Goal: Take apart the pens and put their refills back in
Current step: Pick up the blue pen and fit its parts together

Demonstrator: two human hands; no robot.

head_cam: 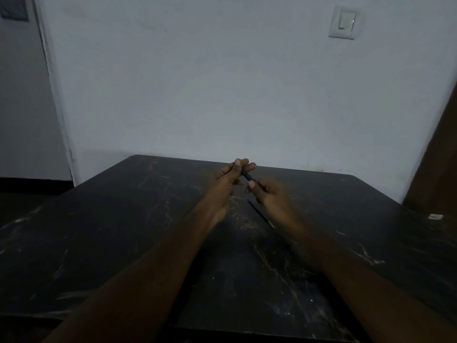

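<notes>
Head view, dim light: dark pen barrel (247, 176) mostly hidden, only its middle showing between both hands above the bench (123, 243). Left hand (226, 184) fingers pinch its far end; right hand (268, 194) fingers close on its near end. Blue refill (259, 212) lies on bench beneath right hand, partly covered. Bench surface bare all round.

table (123, 243): bare left and right | obstacle: refill (261, 212) lying between both hands' wrists
</notes>
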